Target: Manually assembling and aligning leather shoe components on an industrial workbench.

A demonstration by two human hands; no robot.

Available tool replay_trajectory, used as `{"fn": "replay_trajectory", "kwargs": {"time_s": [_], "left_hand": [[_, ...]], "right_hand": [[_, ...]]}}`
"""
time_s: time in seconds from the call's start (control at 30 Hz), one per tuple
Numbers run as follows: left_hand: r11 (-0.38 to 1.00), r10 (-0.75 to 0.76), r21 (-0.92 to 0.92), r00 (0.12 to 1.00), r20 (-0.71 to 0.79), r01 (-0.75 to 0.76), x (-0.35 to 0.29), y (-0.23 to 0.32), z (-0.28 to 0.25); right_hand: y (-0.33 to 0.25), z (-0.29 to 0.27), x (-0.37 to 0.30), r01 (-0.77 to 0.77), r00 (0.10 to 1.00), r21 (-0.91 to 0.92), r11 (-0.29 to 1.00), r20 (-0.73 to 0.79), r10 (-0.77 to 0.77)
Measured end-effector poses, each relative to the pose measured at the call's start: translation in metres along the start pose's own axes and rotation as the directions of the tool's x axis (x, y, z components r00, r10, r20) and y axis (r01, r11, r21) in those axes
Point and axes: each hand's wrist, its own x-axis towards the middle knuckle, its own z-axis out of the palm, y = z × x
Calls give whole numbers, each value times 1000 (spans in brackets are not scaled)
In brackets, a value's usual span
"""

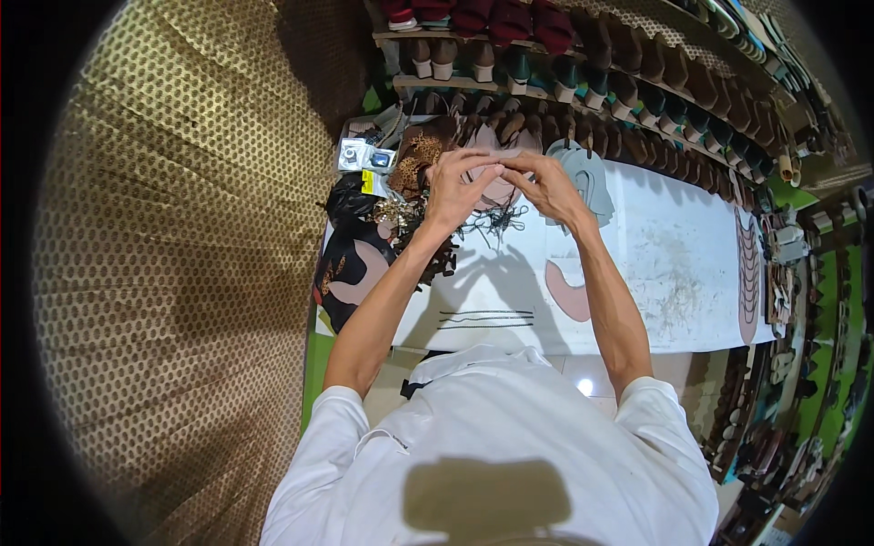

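Above the far part of the white-topped table, my left hand and my right hand are raised with their fingertips meeting. Both are closed in a pinch; whatever lies between the fingers is too small or hidden to name. Behind them are pale pink cut pieces, partly covered by my hands. A tangle of dark cords lies just below the fingers. Nearer to me, several thin dark strips lie side by side. A curved pink piece rests beside my right forearm.
Grey-blue cut pieces lie right of my hands. At the left are small packets, black material and leopard-print material. Shelves of heeled shoes rise behind. Nested curved pink pieces line the right edge; a patterned curtain hangs left.
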Motion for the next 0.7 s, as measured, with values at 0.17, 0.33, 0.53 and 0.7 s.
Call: {"fn": "replay_trajectory", "kwargs": {"time_s": [0.17,0.33,0.53,0.7], "left_hand": [[999,32,1,999,-5,-32,-4,-11,-1],[996,-77,-44,996,-46,75,-16,-42,-25],[873,-408,-264,911,64,410,-71,-98,-52],[776,-543,-269,821,177,571,-144,-123,-36]], "right_hand": [[8,6,-2,-26,1000,55,998,-10,26],[44,11,-20,-316,949,346,883,117,294],[109,21,-60,-570,821,307,762,224,525],[135,47,-101,-582,812,313,751,273,516]]}}
